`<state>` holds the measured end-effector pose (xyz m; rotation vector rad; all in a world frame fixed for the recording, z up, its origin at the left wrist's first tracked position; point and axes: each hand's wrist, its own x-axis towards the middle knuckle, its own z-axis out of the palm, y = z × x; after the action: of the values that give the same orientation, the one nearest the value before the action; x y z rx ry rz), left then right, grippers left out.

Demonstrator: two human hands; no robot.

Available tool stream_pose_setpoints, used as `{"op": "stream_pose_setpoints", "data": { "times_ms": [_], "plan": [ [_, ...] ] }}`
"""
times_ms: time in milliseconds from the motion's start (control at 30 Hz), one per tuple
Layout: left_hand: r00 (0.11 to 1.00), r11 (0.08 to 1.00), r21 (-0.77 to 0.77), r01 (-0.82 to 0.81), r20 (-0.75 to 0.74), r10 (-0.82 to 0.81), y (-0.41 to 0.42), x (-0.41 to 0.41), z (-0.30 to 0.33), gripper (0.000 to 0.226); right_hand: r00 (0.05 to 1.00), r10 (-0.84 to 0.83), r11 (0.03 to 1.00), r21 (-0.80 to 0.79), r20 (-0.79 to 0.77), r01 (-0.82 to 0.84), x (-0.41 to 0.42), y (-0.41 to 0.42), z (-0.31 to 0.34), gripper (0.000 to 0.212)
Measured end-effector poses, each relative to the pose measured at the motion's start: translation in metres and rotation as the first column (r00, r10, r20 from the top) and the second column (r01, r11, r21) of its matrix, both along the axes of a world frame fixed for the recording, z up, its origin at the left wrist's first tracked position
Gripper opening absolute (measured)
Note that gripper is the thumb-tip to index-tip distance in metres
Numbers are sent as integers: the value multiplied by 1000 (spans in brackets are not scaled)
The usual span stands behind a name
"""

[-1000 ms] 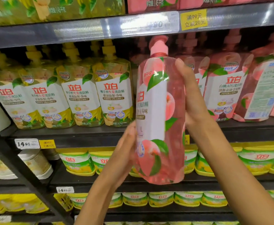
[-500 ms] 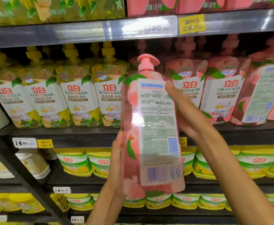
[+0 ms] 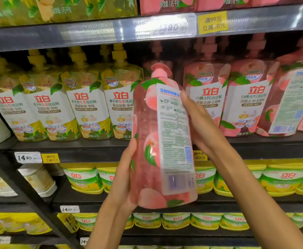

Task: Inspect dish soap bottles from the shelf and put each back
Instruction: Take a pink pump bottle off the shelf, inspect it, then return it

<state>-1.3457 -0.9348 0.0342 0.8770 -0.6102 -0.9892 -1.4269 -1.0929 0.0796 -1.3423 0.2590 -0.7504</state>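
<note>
Bottle: pink soap bottle (image 3: 147, 141), upright, back label twd camera, in front of shelf (image 3: 93, 148).
L hand (image 3: 127, 178): grips lower left side.
R hand (image 3: 199, 126): grips upper right side.

Dark metal store shelving (image 3: 86, 150) fills the view. White price tags (image 3: 28, 157) reading 14.90 and yellow promotion tags (image 3: 212, 23) sit along the shelf edges. On a lower shelf stand green and yellow tubs (image 3: 83, 178) with red lettering, in a row. At far left, pale round containers (image 3: 37, 178) sit near a diagonal black upright (image 3: 18, 184).
</note>
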Motion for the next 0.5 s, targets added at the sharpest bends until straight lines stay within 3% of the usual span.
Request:
{"op": "stream_pose_setpoints", "data": {
  "times_ms": [167,200,267,367,433,500],
  "plan": [
    [996,999,39,-15,89,11,-2,6,-9,51,982,13,982,-183,-186,-48,5,10,-10,83],
    [993,1000,28,-10,118,7,-4,7,-8,49,980,-25,979,-204,-196,-16,9,14,-10,81],
    [984,999,25,-24,177,19,-4,11,-11,55,991,-41,995,-96,-131,29,15,16,-9,71],
    [963,999,8,-53,264,49,0,21,-18,54,997,25,983,178,68,-37,16,16,-12,59],
    [980,996,9,-89,177,86,0,26,-22,56,989,67,936,334,134,-108,15,14,-23,78],
    [995,996,73,-54,82,49,-3,24,-23,65,978,128,910,372,164,-181,14,15,-29,82]
  ]
}}
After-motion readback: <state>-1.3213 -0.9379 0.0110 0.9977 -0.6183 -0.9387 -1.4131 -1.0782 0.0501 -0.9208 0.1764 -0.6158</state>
